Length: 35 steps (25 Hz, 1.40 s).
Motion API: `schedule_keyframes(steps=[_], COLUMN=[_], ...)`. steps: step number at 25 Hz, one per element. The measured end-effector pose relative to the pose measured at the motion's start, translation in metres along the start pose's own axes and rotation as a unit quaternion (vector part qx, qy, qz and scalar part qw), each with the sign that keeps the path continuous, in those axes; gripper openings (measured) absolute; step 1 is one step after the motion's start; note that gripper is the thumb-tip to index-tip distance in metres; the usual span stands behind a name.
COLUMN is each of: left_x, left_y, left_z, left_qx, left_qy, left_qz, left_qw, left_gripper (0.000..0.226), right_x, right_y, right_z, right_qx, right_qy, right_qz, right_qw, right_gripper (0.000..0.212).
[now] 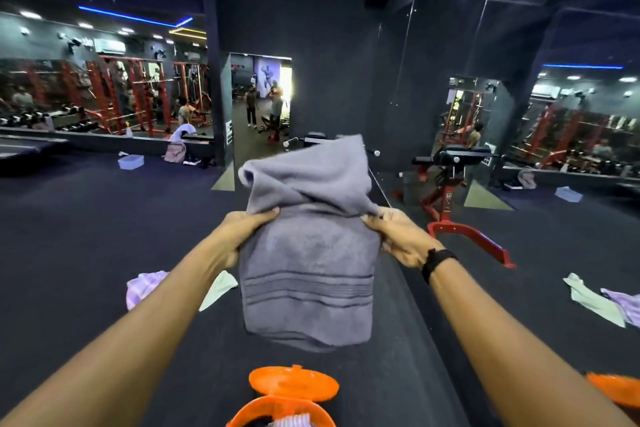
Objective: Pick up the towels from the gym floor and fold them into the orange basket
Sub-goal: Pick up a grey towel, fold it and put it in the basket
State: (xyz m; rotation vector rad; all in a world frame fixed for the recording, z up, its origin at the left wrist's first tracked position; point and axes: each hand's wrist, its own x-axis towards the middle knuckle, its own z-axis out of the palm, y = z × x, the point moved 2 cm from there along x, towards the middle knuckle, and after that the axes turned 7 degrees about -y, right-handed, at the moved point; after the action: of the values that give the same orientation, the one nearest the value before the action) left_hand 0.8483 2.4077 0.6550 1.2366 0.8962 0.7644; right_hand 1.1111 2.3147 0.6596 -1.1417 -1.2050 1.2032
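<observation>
A grey towel (308, 260) hangs in the air in front of me, its upper part flopped forward over a fold. My left hand (242, 232) grips the fold's left side, and my right hand (398, 236) pinches its right side. Directly below, at the bottom edge, stands the orange basket (242, 416) with its round lid (294, 383) hinged open; striped cloth shows inside. On the dark floor to the left lie a lilac striped towel (142, 288) and a pale green towel (218, 288).
A mirror wall runs along the right, reflecting towels (599, 302) and the basket. A red-framed bench (453, 198) stands beside it. Far left are a blue tub (131, 161), a backpack (175, 151) and racks of weights; people stand in the far doorway.
</observation>
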Motion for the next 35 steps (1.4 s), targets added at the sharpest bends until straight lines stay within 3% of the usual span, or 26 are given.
schedule_keyframes(steps=[1,2,3,5,7,8,10,12,13,14,16,17,19,21,22,24,26,28,30,32,33,35], left_x=[0.001,0.002,0.003,0.0,0.0,-0.001,-0.001,-0.001,-0.003,-0.003,-0.004,-0.005,-0.015,-0.021,-0.023,-0.031,-0.032,-0.03,-0.037,-0.034,-0.03,-0.024], left_y=[0.005,0.007,0.008,0.01,0.006,0.006,0.008,0.01,0.011,0.011,0.019,0.028,0.041,0.031,0.01,-0.042,-0.064,-0.066,-0.058,-0.054,-0.046,-0.029], left_z=[0.003,0.005,0.007,0.006,-0.001,-0.004,-0.008,-0.011,-0.012,-0.013,-0.013,-0.014,-0.017,-0.021,-0.018,-0.008,-0.001,-0.004,-0.007,-0.014,-0.017,-0.017], left_qx=[-0.044,-0.07,-0.08,-0.078,-0.034,0.021,0.171,0.323,0.395,0.462,0.517,0.479,0.249,0.055,0.044,0.072,0.026,-0.034,-0.04,-0.064,-0.068,-0.028], left_qy=[0.028,0.047,0.06,0.049,0.028,0.015,0.006,0.018,0.029,0.042,0.038,0.014,-0.05,-0.135,-0.17,-0.195,-0.164,-0.183,-0.226,-0.249,-0.248,-0.229], left_qz=[-0.02,-0.031,-0.026,0.003,0.038,0.053,0.082,0.111,0.116,0.11,0.09,0.107,0.172,0.161,0.117,0.041,0.026,0.015,-0.003,0.017,0.027,0.029], left_qw=[0.998,0.996,0.995,0.996,0.998,0.998,0.982,0.94,0.911,0.879,0.85,0.871,0.952,0.976,0.978,0.977,0.986,0.982,0.973,0.966,0.966,0.973], left_gripper=[0.043,0.046,0.054,0.079,0.113,0.117,0.085,0.036,0.024,0.023,0.025,0.025,0.034,0.073,0.089,0.099,0.097,0.084,0.066,0.067,0.071,0.065], right_x=[0.005,0.009,0.01,0.011,0.008,0.007,0.006,0.009,0.009,0.009,0.007,0.002,-0.007,-0.012,-0.017,-0.022,-0.021,-0.024,-0.03,-0.037,-0.035,-0.029], right_y=[-0.005,-0.008,-0.009,-0.009,-0.007,-0.005,-0.006,-0.005,-0.004,-0.003,-0.009,-0.018,-0.033,-0.023,-0.007,0.029,0.043,0.043,0.031,0.015,0.007,-0.008], right_z=[0.003,0.005,0.006,0.003,-0.002,-0.005,-0.006,-0.007,-0.007,-0.008,-0.01,-0.007,-0.003,0.004,0.01,0.015,0.016,0.015,0.013,0.014,0.015,0.013], right_qx=[0.026,0.031,0.016,0.02,0.035,0.015,-0.165,-0.411,-0.492,-0.531,-0.492,-0.419,-0.201,-0.069,-0.062,-0.067,-0.07,-0.029,0.059,0.041,0.008,-0.012], right_qy=[0.046,0.1,0.143,0.168,0.111,0.075,0.038,0.04,0.036,0.029,-0.019,-0.033,-0.018,-0.072,-0.101,-0.104,-0.059,-0.038,-0.088,-0.15,-0.147,-0.057], right_qz=[-0.002,0.006,0.019,0.023,0.011,0.0,-0.019,-0.034,-0.025,-0.016,-0.016,-0.036,-0.091,-0.056,-0.011,0.061,0.092,0.099,0.092,0.07,0.04,-0.042], right_qw=[0.999,0.995,0.989,0.985,0.993,0.997,0.985,0.91,0.87,0.847,0.87,0.907,0.975,0.993,0.993,0.99,0.992,0.994,0.99,0.985,0.988,0.997], right_gripper=[0.017,0.01,0.02,0.017,0.054,0.07,0.064,0.027,0.018,0.018,0.021,0.02,0.021,0.046,0.054,0.056,0.045,0.039,0.042,0.056,0.057,0.04])
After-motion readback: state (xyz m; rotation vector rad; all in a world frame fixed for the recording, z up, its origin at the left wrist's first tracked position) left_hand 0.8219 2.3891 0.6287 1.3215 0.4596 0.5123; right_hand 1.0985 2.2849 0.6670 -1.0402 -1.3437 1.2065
